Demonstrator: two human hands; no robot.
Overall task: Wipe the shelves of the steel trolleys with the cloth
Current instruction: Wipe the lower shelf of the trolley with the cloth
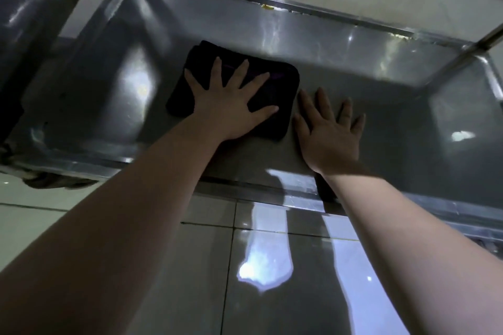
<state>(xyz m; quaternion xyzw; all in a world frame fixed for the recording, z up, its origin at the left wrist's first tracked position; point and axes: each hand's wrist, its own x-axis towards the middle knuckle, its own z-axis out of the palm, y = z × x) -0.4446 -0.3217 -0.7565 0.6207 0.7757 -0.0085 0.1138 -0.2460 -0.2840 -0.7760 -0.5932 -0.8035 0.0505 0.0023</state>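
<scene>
Far left: part of a second steel trolley (32,8) stands just beside the main one. Below the near left corner of the main trolley sits a dark, blurred shape (46,179), possibly a castor. Centre: the steel shelf (381,122), a shallow tray with a raised rim, lies low over the glossy tiled floor (190,266). A folded dark cloth (280,90) lies flat on the shelf, left of its middle. The left hand (231,109) presses on the cloth with straight, spread fingers, palm down. Just beside the cloth's right edge, the right hand (329,136) rests flat on bare steel, its fingers also extended and holding nothing. Small yellow flecks (268,7) mark the far rim. Right: a slanted upright post (484,38) rises from the far right corner.
</scene>
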